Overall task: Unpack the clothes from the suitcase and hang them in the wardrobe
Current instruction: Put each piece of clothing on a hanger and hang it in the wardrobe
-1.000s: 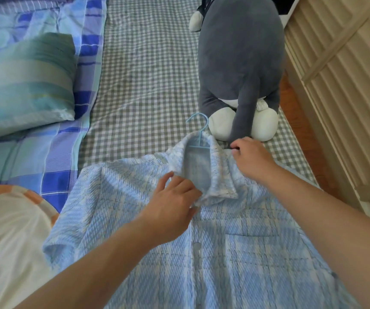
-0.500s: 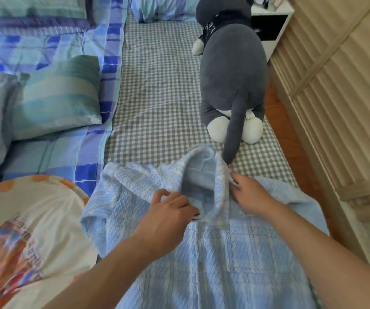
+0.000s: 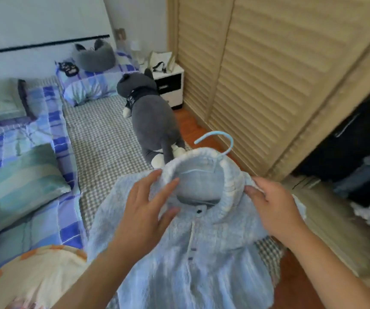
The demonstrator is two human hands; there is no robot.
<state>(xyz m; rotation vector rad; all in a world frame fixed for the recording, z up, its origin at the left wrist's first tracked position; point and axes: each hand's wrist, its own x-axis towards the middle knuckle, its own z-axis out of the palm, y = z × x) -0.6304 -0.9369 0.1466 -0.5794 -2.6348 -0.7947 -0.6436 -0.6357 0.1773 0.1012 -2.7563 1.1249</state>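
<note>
Left hand (image 3: 148,210): fingers spread and fairly straight, laid on the left side of the shirt's collar, thumb low against the front near the top button. It presses the cloth rather than curling round it.

Right hand (image 3: 273,210): fingers bent round the right shoulder of the shirt, bunching the fabric there; a firm hold, thumb hidden behind the cloth.

Light blue shirt (image 3: 193,259): held up between both hands, near centre, collar uppermost and open toward the camera, button placket running down the middle, hem out of view at the near edge. Its image is somewhat blurred.

Blue hanger (image 3: 218,141): only the hook shows clearly, rising out of the back of the collar and curving toward the left; the rest sits inside the shirt.

Wardrobe (image 3: 268,81): to the right, a slatted beige door. Right of the door an opening shows dark clothes (image 3: 358,148) hanging and pale folded items lower down.

Bed (image 3: 103,139): left and far of the shirt, grey checked sheet. A grey plush cat (image 3: 152,121) lies on its right edge, just beyond the collar. Blue plaid quilt (image 3: 45,152) and a green striped pillow (image 3: 21,186) on the left. A cream garment with orange patches (image 3: 34,279) lies near left. A white nightstand (image 3: 168,85) stands far, beside the wardrobe.
</note>
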